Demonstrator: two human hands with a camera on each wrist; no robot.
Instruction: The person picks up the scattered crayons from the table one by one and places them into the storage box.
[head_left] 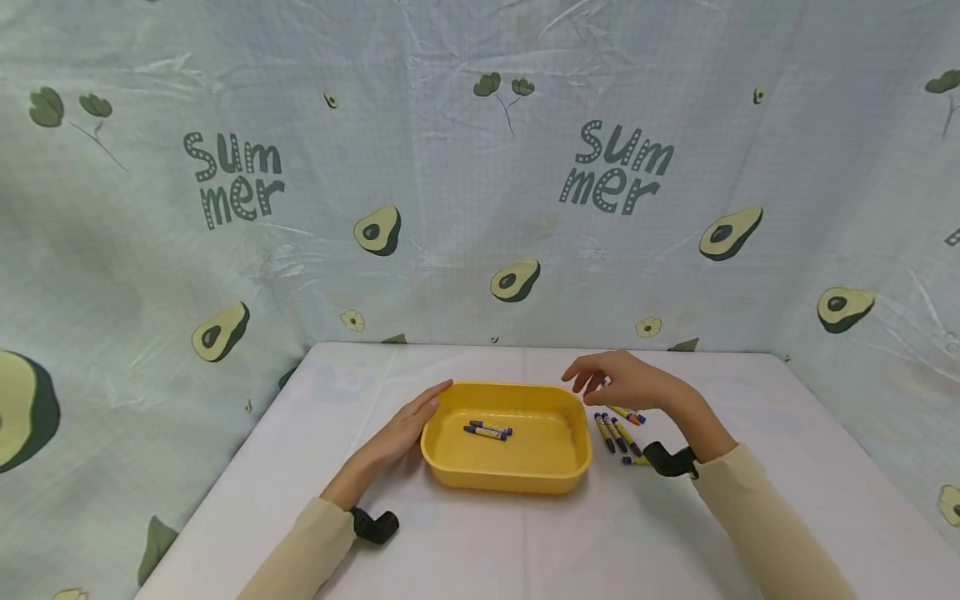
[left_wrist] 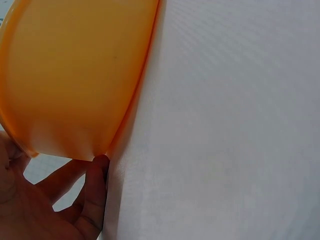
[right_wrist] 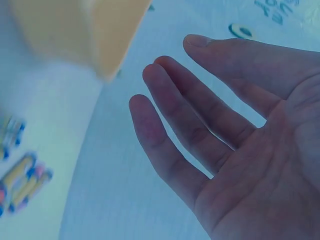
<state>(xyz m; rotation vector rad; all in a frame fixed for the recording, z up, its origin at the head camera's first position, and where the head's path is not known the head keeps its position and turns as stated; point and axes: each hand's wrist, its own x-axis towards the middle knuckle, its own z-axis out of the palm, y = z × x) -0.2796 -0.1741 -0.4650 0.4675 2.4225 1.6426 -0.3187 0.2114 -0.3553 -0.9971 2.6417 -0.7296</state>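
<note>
A shallow yellow plastic tray stands on the table with two crayons lying on its floor. At its left end my left hand holds the rim, the thumb at the edge and the fingers along the outer wall. Over the tray's right back corner hovers my right hand, its fingers loosely bent and apart, nothing between them in the right wrist view. Several yellow-wrapped crayons lie right of the tray, below that hand. Some are partly hidden by the hand and the wrist camera.
A white cloth covers the table. Behind and at both sides hangs a pale curtain printed with avocados and lettering. A black wrist camera sits on the right forearm, another black camera on the left.
</note>
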